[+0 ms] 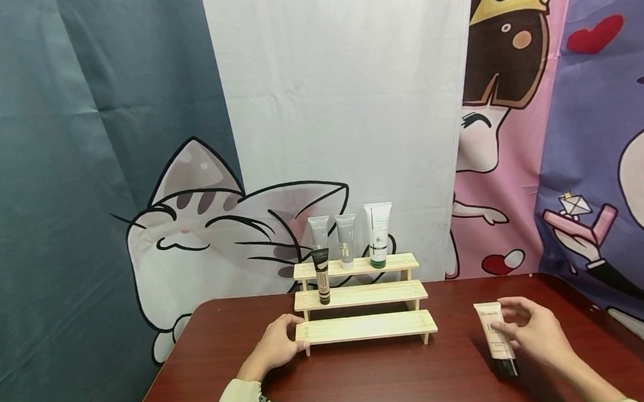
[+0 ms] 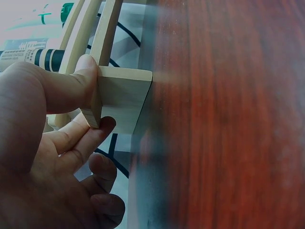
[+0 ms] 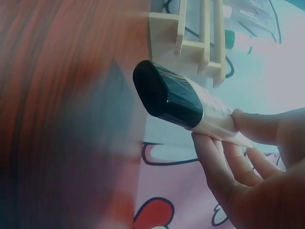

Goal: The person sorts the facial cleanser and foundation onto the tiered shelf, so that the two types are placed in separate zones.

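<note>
A three-step wooden display rack (image 1: 365, 328) stands on the table. My left hand (image 1: 277, 341) pinches the left end of its lowest step, thumb on top and fingers beneath, as the left wrist view shows at the wooden edge (image 2: 125, 74). To the right of the rack, my right hand (image 1: 537, 330) holds a cream-coloured cosmetic tube (image 1: 493, 332) between thumb and fingers. Its black cap (image 3: 167, 95) points down, and the tube leans slightly. Whether the cap touches the table cannot be made out.
Two grey tubes (image 1: 346, 239) and a white tube with a green cap (image 1: 379, 234) stand on the top step. A black-and-beige tube (image 1: 322, 278) is upright on the middle step. Behind the reddish-brown table (image 1: 366, 386) hangs a cartoon-printed curtain (image 1: 343, 101).
</note>
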A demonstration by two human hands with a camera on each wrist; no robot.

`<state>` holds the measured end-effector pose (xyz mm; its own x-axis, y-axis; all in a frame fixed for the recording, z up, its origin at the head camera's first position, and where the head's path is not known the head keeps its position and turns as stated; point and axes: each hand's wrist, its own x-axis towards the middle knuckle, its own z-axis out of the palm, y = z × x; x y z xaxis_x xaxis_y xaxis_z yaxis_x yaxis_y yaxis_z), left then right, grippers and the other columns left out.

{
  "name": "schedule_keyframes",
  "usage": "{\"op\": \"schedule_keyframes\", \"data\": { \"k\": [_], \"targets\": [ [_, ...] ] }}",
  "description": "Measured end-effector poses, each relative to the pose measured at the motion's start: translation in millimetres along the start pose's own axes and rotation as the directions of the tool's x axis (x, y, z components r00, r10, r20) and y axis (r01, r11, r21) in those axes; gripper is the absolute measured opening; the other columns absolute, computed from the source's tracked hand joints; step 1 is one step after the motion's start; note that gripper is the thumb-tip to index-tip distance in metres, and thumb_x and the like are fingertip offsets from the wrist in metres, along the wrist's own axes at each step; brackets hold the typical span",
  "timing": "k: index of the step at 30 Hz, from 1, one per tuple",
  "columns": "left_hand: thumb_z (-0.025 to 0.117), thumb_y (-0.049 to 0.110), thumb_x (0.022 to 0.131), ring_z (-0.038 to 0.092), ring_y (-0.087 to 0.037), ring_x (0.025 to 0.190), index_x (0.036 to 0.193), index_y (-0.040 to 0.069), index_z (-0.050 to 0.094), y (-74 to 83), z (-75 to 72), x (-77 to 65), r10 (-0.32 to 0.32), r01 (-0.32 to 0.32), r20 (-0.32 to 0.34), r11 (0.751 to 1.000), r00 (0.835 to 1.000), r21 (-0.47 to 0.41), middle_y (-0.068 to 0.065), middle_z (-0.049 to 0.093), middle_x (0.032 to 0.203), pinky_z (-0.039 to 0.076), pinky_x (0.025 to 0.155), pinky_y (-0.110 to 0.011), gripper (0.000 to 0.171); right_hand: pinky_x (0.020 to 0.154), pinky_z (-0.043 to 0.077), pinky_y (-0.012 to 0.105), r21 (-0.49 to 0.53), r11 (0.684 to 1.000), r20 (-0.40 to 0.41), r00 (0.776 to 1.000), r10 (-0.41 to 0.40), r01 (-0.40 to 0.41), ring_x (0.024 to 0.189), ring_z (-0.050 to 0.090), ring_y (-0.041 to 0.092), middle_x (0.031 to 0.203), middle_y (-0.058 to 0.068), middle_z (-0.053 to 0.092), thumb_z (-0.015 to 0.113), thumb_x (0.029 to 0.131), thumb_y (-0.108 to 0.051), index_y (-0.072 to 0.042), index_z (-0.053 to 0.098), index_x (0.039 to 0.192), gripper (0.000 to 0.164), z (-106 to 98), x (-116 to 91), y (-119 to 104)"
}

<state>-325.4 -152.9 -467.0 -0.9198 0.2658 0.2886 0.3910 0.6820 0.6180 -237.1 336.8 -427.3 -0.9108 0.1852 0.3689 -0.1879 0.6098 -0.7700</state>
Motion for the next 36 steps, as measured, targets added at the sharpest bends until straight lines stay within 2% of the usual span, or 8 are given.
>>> {"op": "schedule_keyframes", "data": {
  "k": [6, 14, 28, 36],
  "targets": [
    [0.084, 0.016, 0.076, 0.056, -0.038, 0.119, 0.111, 0.008, 0.066, 0.7, -0.4, -0.9, -0.016, 0.016, 0.001, 1.0, 1.0, -0.01, -0.012, 0.064, 0.117, 0.041, 0.101, -0.057, 0.04, 0.052, 0.055, 0.034, 0.024, 1.0, -0.019, 1.0, -0.016, 0.017, 0.069, 0.064, 0.004, 0.102, 0.025, 0.069, 0.081, 0.081, -0.007, 0.004, 0.057, 0.123, 0.049, 7, 3, -7],
    [0.085, 0.016, 0.075, 0.056, -0.039, 0.119, 0.111, 0.007, 0.066, 3.9, -2.3, -1.4, -0.016, 0.016, 0.003, 1.0, 1.0, -0.013, -0.012, 0.064, 0.117, 0.041, 0.101, -0.057, 0.041, 0.051, 0.056, 0.031, 0.081, 0.992, -0.073, 0.993, -0.089, 0.095, 0.067, 0.065, 0.003, 0.096, 0.025, 0.069, 0.08, 0.08, -0.001, 0.005, 0.057, 0.119, 0.046, 18, 10, -18],
    [0.084, 0.016, 0.075, 0.056, -0.039, 0.119, 0.112, 0.007, 0.066, 3.9, -3.0, -1.5, -0.014, 0.014, 0.005, 1.0, 1.0, -0.007, -0.012, 0.064, 0.117, 0.041, 0.1, -0.057, 0.042, 0.054, 0.057, 0.029, 0.161, 0.981, -0.103, 0.99, -0.096, 0.112, 0.067, 0.065, 0.004, 0.098, 0.03, 0.068, 0.079, 0.079, 0.005, 0.008, 0.056, 0.117, 0.045, 36, 17, -33],
    [0.085, 0.017, 0.076, 0.056, -0.038, 0.118, 0.112, 0.006, 0.066, 3.7, -2.4, -1.2, -0.012, 0.012, 0.005, 1.0, 1.0, -0.01, -0.012, 0.064, 0.116, 0.041, 0.1, -0.057, 0.042, 0.058, 0.053, 0.018, 0.14, 0.977, -0.147, 0.979, -0.139, 0.16, 0.069, 0.066, 0.003, 0.097, 0.027, 0.07, 0.082, 0.077, 0.002, 0.005, 0.06, 0.115, 0.045, 44, 21, -42]
  ]
}}
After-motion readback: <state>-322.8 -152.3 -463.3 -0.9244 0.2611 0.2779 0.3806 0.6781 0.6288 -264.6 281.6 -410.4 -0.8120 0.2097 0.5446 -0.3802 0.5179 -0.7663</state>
